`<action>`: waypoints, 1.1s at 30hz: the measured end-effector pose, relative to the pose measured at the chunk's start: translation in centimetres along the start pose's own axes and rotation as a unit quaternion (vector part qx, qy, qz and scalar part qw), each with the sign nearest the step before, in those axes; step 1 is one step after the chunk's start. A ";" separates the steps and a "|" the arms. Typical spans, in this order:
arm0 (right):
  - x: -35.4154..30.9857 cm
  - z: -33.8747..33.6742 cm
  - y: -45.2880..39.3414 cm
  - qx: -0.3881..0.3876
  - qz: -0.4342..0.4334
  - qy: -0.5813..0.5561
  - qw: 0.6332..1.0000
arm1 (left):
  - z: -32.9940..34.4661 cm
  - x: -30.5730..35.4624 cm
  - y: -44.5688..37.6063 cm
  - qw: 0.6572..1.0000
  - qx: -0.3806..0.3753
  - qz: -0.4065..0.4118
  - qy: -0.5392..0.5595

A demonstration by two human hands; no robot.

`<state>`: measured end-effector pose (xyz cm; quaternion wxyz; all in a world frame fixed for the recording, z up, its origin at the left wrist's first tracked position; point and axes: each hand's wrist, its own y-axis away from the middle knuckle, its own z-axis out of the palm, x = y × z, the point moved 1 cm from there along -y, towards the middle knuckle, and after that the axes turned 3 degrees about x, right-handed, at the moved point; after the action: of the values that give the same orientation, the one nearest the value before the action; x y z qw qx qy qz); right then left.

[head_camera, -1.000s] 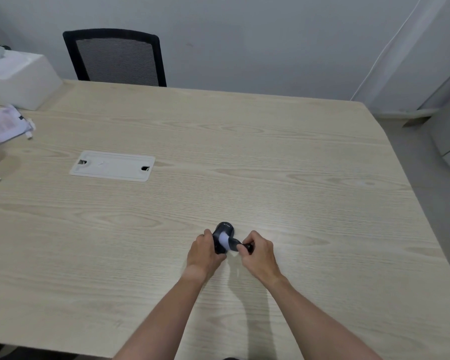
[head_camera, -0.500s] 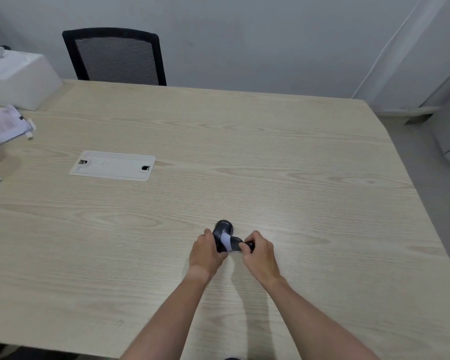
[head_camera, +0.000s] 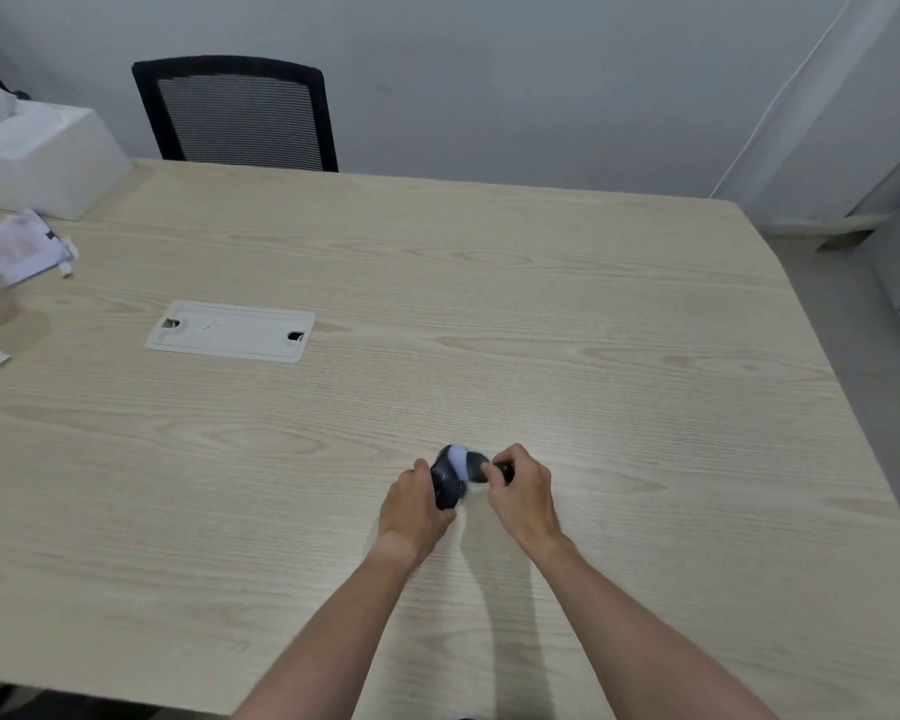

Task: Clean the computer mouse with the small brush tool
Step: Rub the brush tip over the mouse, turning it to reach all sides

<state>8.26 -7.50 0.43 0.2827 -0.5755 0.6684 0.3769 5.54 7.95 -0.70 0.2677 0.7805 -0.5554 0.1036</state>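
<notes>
Mouse (head_camera: 447, 485) sits mid-table, toward the near edge, left hand (head_camera: 415, 506) curled round its left side, steadying it. Right hand (head_camera: 521, 493) pinches the brush (head_camera: 470, 466) handle; pale bristles now lie across the mouse's far end. Half a second ago the bristles were nearer the middle, so the stroke has swept forward (bristles blurred, contact looks likely but I can't confirm). Mouse also looks turned slightly. Reads as mid-scrub, task under way, more passes probably needed. Table (head_camera: 593, 330) otherwise unchanged.

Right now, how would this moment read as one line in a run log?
step: brushing | left hand: holds computer mouse | right hand: grips small brush, pale head on mouse | place: wooden table
</notes>
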 end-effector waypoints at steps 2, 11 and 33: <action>-0.4 -0.1 -0.1 -0.070 -0.022 0.001 0.997 | 0.0 -0.2 -0.1 1.000 -0.003 0.006 0.006; -1.0 0.2 -0.9 0.009 -0.002 -0.012 1.000 | -0.3 -0.3 0.0 1.000 -0.006 0.023 -0.011; -1.8 -1.4 -1.8 0.003 0.008 0.004 1.000 | -0.9 -0.9 -0.3 0.998 -0.027 0.057 -0.014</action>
<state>10.43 -7.71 2.33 0.2791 -0.5704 0.6754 0.3750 5.67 9.21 -0.42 0.2744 0.7413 -0.6055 0.0925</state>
